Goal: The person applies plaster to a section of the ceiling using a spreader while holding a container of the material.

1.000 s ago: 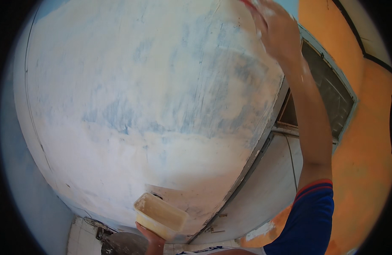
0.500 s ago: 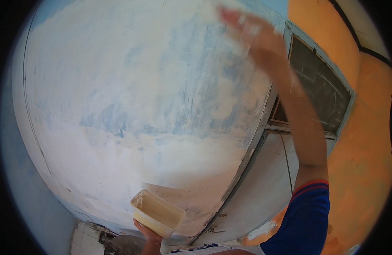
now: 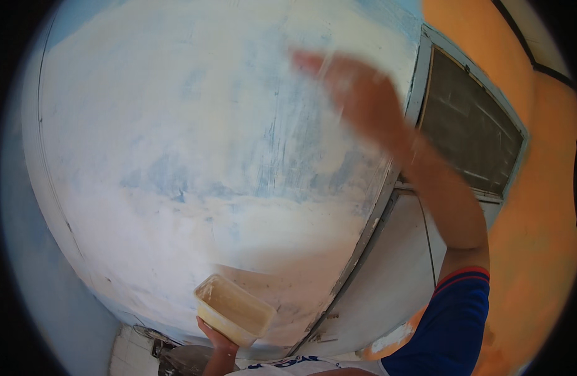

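Observation:
My left hand (image 3: 217, 335) grips a cream plastic tub (image 3: 238, 324) from its left side and below, low in front of me. The tub is tilted, its open top facing up; pale smears coat the inside. Raised in front of the wall (image 3: 157, 232), my right hand (image 3: 360, 94) is smeared by motion. Its fingers point left, and whether they hold anything I cannot make out. White and cream patches cover much of the wall, with faded blue showing between them.
Right of the wall stands a grey door frame (image 3: 360, 260) with a dark panel (image 3: 470, 119) in its upper part. Beyond is an orange wall (image 3: 532, 207). Pale tiles (image 3: 133, 354) and a dark rounded object (image 3: 183, 360) lie low on the left.
My right hand has moved down and to the left across the wall, and its forearm leans further left. The tub in my left hand has hardly moved.

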